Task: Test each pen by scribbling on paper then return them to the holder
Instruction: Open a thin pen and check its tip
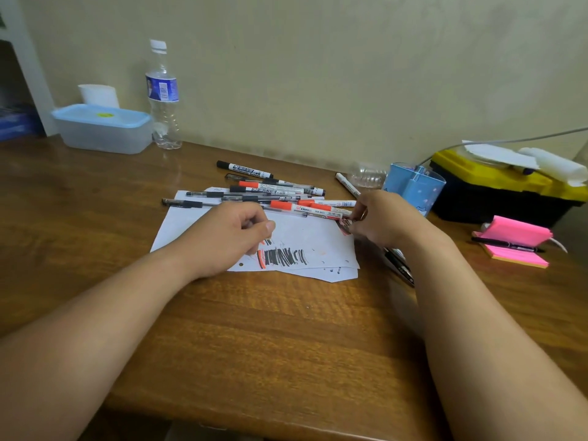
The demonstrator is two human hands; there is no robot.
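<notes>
Both hands at the scribbled paper
My right fingers pinch a red pen; left fingers curled (holding anything? I cannot tell); pens heaped on paper, holder nearby

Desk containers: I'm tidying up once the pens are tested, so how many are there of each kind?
Clear plastic bottles: 2, one upright, one lying down
Lidded plastic box: 1
Blue pen holder: 1
Black and yellow toolbox: 1
Total: 5
</notes>
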